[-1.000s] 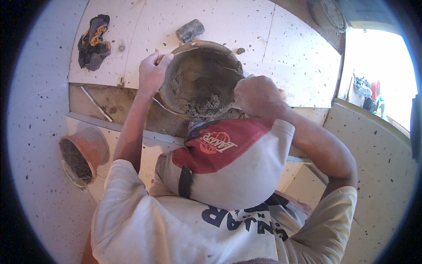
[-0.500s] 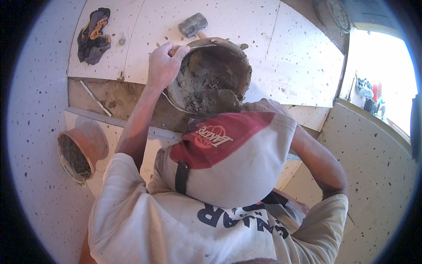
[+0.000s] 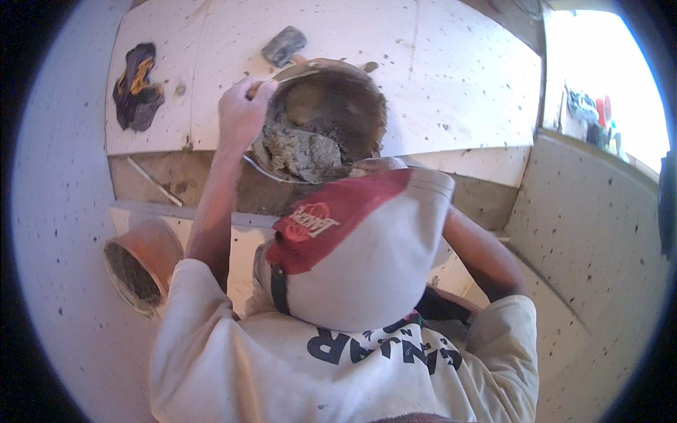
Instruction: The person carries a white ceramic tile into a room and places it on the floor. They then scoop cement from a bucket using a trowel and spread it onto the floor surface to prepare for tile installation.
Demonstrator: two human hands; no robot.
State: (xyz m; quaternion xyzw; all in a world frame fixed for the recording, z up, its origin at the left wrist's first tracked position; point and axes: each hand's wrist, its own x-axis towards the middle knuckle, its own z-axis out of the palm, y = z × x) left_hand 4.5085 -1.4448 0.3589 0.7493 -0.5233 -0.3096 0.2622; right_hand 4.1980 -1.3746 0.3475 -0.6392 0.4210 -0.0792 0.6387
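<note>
A mortar bucket [image 3: 381, 116] is tipped toward me on a pale tile, with wet grey mortar [image 3: 310, 155] lying along its lower side. Closed over the far left rim, my left hand [image 3: 243, 113] holds the bucket with the thumb on top. My right hand [image 3: 381, 165] is at the near right of the opening, beside the mortar. Its fingers look curled, but my knee, in grey-and-red shorts [image 3: 367, 240], hides most of them and whatever they hold. The bucket's wire handle [image 3: 275, 175] hangs at the near side.
A mallet [image 3: 284, 46] with a dark head lies behind the bucket. Dark crumpled cloth [image 3: 137, 88] with orange patches is at far left. Nearer, an orange bucket [image 3: 151, 250] of mortar lies tilted. A thin white strip [image 3: 155, 182] rests in the brown gap between tiles.
My right hand has moved left along the bucket's near edge, and the mortar beside it has shifted and piled up toward the left. My left hand keeps its hold on the rim.
</note>
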